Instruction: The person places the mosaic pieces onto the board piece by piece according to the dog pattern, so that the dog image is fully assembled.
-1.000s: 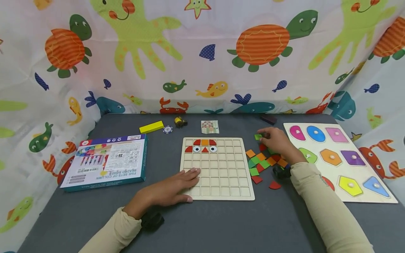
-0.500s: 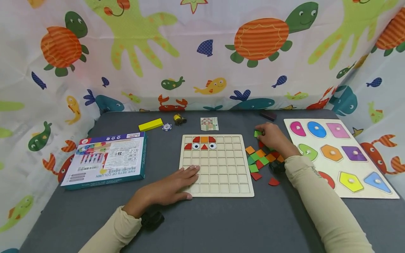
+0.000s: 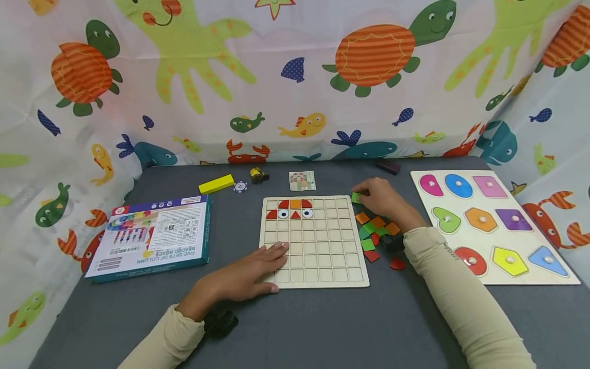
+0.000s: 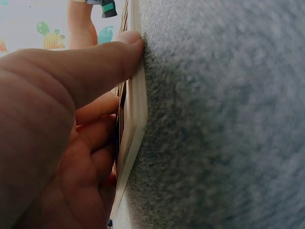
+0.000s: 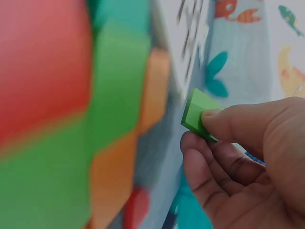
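Observation:
A wooden grid board (image 3: pixel 327 251) lies on the grey table. In its upper rows sit red tile pieces, an orange square (image 3: pixel 295 204) and two eye tiles (image 3: pixel 307 213). My left hand (image 3: pixel 244 274) rests over the board's near left corner, fingers extended over the cells. In the left wrist view the thumb (image 4: pixel 109 62) lies against the board's edge. Between thumb and fingers, my right hand (image 3: pixel 384 197) pinches a light green square tile (image 5: pixel 198 112), close to the board's far right corner. Loose green, orange and red tiles (image 3: pixel 369 245) are spread just below this hand.
A wooden shape puzzle (image 3: pixel 465 246) with knobbed pieces lies at right. To the left is a boxed set (image 3: pixel 152 236). Along the back are a yellow block (image 3: pixel 216 184), a poker chip (image 3: pixel 240 186), a small yellow-and-black toy (image 3: pixel 258 176), a picture card (image 3: pixel 302 181) and a dark block (image 3: pixel 387 166).
My right hand has moved left with the green tile, from above the loose pile toward the board's far right corner. My left hand stays on the board. The head view has shifted slightly.

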The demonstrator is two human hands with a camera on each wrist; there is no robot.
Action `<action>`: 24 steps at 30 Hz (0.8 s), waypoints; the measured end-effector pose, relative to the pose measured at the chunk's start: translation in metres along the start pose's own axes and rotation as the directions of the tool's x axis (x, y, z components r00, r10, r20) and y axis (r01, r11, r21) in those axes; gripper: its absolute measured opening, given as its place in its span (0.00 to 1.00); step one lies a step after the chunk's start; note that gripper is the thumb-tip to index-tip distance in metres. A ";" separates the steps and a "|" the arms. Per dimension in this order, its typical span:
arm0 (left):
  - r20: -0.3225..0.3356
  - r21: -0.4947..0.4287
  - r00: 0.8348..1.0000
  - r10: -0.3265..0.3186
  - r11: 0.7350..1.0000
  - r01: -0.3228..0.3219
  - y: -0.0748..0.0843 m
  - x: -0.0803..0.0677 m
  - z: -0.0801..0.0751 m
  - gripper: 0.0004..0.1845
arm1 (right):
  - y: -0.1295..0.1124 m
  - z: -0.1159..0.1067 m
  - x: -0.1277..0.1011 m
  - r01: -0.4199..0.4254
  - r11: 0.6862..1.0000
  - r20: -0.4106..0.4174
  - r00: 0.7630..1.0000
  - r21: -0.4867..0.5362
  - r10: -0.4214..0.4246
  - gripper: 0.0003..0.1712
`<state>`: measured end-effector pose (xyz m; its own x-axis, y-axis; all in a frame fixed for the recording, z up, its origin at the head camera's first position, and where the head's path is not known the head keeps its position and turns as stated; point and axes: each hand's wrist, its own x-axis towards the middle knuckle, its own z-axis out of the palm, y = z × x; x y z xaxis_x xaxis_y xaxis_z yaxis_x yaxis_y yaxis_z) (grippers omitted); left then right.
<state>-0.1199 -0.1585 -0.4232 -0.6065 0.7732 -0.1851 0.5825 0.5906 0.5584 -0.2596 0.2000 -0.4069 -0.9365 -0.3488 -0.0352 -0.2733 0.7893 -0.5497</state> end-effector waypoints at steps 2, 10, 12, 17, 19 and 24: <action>-0.003 -0.004 1.000 0.002 1.000 -0.002 0.000 0.000 0.000 0.39 | -0.010 0.003 0.001 0.028 0.999 0.014 1.000 0.016 -0.028 0.16; 0.009 -0.014 1.000 0.011 1.000 -0.010 -0.002 -0.001 0.001 0.39 | -0.048 0.026 0.001 0.095 0.990 0.072 0.992 0.099 -0.103 0.17; 0.017 -0.021 1.000 0.005 1.000 -0.004 -0.002 -0.002 0.002 0.39 | -0.056 0.033 0.002 0.120 0.986 0.087 0.988 0.119 -0.131 0.16; 0.010 -0.022 1.000 0.005 1.000 -0.004 -0.002 -0.002 0.003 0.38 | -0.078 0.046 0.004 0.204 0.967 0.093 0.971 0.152 -0.219 0.16; 0.005 -0.020 1.000 0.007 1.000 -0.007 -0.003 -0.002 0.003 0.38 | -0.086 0.050 0.006 0.244 0.958 0.091 0.962 0.150 -0.259 0.15; 0.000 -0.026 1.000 0.010 1.000 -0.010 -0.003 0.000 0.000 0.38 | -0.102 0.058 0.015 0.301 0.946 0.092 0.945 0.124 -0.313 0.15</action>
<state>-0.1214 -0.1603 -0.4252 -0.6007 0.7789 -0.1801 0.5740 0.5769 0.5811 -0.2331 0.0844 -0.3999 -0.7797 -0.6231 0.0614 -0.5127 0.5791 -0.6339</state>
